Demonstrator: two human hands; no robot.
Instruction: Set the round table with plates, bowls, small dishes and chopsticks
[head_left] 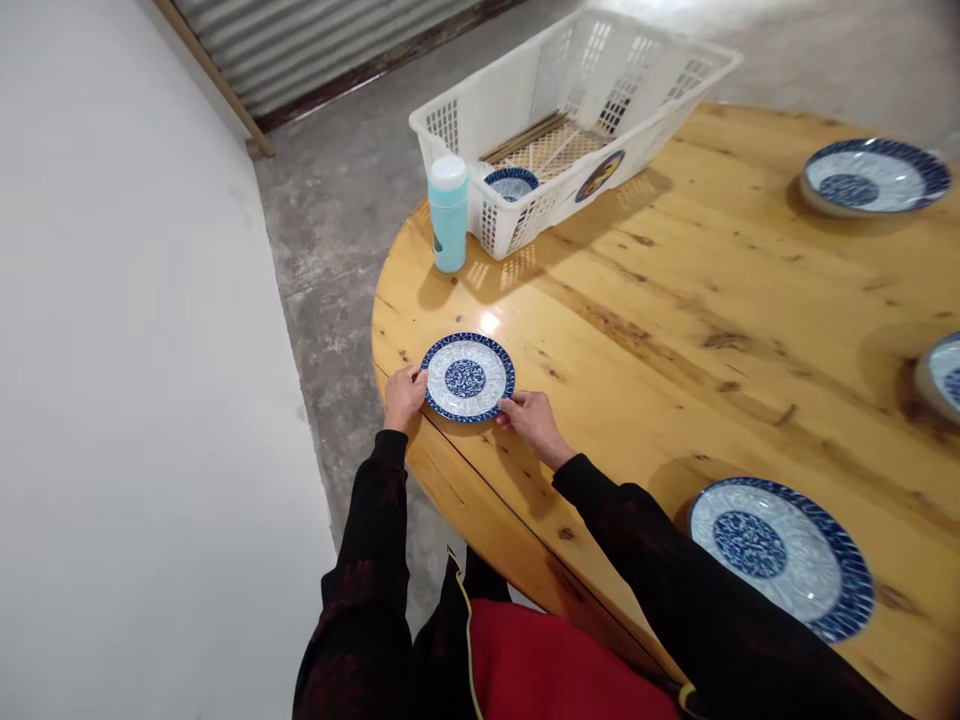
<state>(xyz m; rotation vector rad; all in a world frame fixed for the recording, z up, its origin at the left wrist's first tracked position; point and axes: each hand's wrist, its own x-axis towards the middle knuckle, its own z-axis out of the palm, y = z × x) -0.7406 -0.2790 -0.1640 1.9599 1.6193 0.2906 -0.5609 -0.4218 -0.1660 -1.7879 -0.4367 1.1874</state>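
A small blue-and-white patterned plate [466, 378] is at the left end of the wooden table [645, 340], between my two hands. My left hand [405, 396] pinches its left rim near the table's edge. On the lower right, my right hand [531, 420] grips the rim with thumb and fingers. The plate faces up and looks almost level; whether its base touches the table I cannot tell. Beyond it stands a light-blue bottle [448, 222] with a white lid.
Behind the bottle, a white plastic basket [517, 228] holds a blue-rimmed bowl [511, 183] and some sticks. A large patterned dish [780, 550] lies beside my right forearm. Other dishes are a shallow bowl [874, 178] at the far right and a bowl [943, 375] at the right edge. A white wall [150, 350] rises at left.
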